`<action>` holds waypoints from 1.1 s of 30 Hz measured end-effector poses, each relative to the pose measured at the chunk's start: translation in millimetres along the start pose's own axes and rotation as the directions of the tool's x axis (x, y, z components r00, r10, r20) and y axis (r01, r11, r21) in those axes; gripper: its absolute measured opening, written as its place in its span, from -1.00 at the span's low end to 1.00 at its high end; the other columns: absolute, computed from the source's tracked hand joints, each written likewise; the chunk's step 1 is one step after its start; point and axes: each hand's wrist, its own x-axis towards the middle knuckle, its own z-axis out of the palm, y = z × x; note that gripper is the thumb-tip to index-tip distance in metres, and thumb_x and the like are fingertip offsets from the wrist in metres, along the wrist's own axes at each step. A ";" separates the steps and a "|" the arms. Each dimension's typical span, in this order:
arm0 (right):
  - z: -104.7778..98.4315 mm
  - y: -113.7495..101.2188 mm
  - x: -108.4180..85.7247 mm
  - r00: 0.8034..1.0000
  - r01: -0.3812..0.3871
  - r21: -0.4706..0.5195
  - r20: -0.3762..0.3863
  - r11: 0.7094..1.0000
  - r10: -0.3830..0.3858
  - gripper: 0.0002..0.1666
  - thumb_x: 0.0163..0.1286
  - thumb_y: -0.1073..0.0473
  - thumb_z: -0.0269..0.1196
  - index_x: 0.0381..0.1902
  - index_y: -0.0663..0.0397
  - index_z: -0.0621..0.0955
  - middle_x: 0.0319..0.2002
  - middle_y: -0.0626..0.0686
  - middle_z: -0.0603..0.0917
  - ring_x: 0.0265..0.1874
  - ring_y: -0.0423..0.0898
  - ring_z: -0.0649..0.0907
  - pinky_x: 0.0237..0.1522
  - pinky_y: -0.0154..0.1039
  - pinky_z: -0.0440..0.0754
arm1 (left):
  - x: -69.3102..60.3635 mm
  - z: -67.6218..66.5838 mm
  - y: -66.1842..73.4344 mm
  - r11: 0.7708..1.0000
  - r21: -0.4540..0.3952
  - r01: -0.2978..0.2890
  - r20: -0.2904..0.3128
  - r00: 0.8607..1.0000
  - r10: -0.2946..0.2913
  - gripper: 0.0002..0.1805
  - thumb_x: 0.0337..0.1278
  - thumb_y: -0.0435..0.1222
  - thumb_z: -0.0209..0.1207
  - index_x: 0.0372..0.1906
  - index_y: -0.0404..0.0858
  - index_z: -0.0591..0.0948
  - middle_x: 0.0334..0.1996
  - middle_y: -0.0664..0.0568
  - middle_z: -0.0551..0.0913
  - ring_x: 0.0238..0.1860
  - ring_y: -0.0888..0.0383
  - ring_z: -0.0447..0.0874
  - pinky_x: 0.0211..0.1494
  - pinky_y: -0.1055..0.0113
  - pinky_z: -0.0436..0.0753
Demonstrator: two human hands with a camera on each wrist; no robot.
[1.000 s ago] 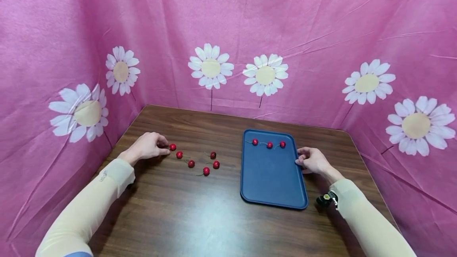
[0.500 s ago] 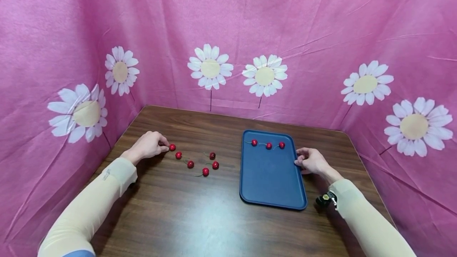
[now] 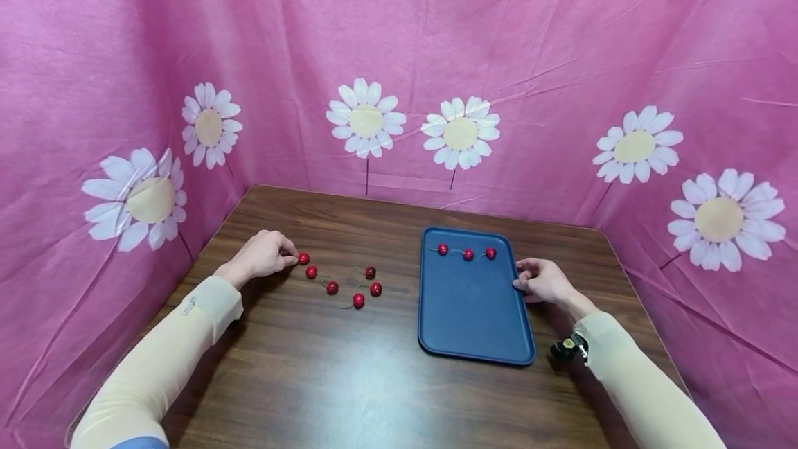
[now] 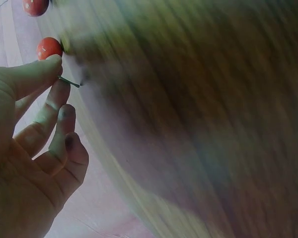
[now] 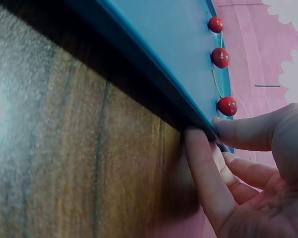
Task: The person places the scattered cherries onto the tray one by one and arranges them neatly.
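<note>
My left hand (image 3: 264, 255) pinches the stem of a red cherry (image 3: 303, 258) between thumb and index finger, at the left of the table. In the left wrist view the green stem's end (image 4: 72, 82) pokes out past the fingertips, and the cherry (image 4: 49, 48) sits just beyond the thumb. Several more cherries with stems, one of them a darker cherry (image 3: 370, 273), lie on the wood to its right. My right hand (image 3: 545, 281) grips the right rim of a blue tray (image 3: 476, 310), thumb at the rim. Three cherries (image 5: 220, 58) lie in a row near the tray's far end.
The brown wooden table (image 3: 299, 366) ends at a pink curtain (image 3: 399, 33) printed with large daisies, which stands along the back and both sides. A dark wrist device (image 3: 569, 346) hangs at my right cuff.
My left hand has moved slightly to the right, and the cherry at its fingertips has shifted a little with it. The right hand stays at the tray rim.
</note>
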 end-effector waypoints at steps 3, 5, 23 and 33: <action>-1.0 0.5 -1.3 1.000 0.003 0.024 0.011 1.000 -0.004 -0.29 0.56 0.43 0.36 0.54 0.59 0.39 -0.20 0.04 0.63 -0.22 -0.17 0.70 -0.12 -0.03 0.93 | 2.4 0.7 3.2 1.000 0.005 -0.020 -0.008 1.000 0.020 -0.93 0.33 -0.25 0.48 -0.25 -0.03 0.93 -0.28 0.09 0.91 -0.26 0.14 0.75 -0.07 0.04 0.72; -1.3 0.6 -1.6 1.000 0.004 0.041 0.017 0.999 -0.005 -0.26 0.55 0.44 0.36 0.56 0.59 0.37 -0.19 0.05 0.63 -0.22 -0.18 0.70 -0.12 -0.02 0.93 | 3.8 0.3 6.1 1.000 0.005 -0.021 -0.015 1.000 0.021 -0.94 0.32 -0.25 0.49 -0.26 -0.02 0.93 -0.29 0.11 0.91 -0.27 0.16 0.73 -0.08 0.06 0.71; -2.6 5.9 -8.0 1.000 -0.001 0.089 0.020 0.996 -0.001 -0.18 0.46 0.47 0.38 0.59 0.55 0.35 -0.20 0.04 0.65 -0.27 -0.18 0.73 -0.24 -0.11 0.91 | 32.6 1.4 41.5 0.994 -0.013 -0.107 0.002 0.994 0.107 -0.92 0.34 -0.22 0.50 -0.31 0.01 0.91 -0.35 0.20 0.88 -0.28 0.21 0.74 -0.02 0.06 0.76; -0.3 3.8 -14.4 0.999 0.010 0.067 0.032 0.998 -0.012 -0.19 0.46 0.46 0.35 0.59 0.55 0.33 -0.22 0.04 0.66 -0.32 -0.14 0.74 -0.22 -0.06 0.91 | 48.6 7.7 66.9 0.980 -0.024 -0.200 0.008 0.980 0.200 -0.94 0.34 -0.24 0.51 -0.28 -0.02 0.93 -0.28 0.18 0.91 -0.28 0.24 0.75 -0.04 0.10 0.77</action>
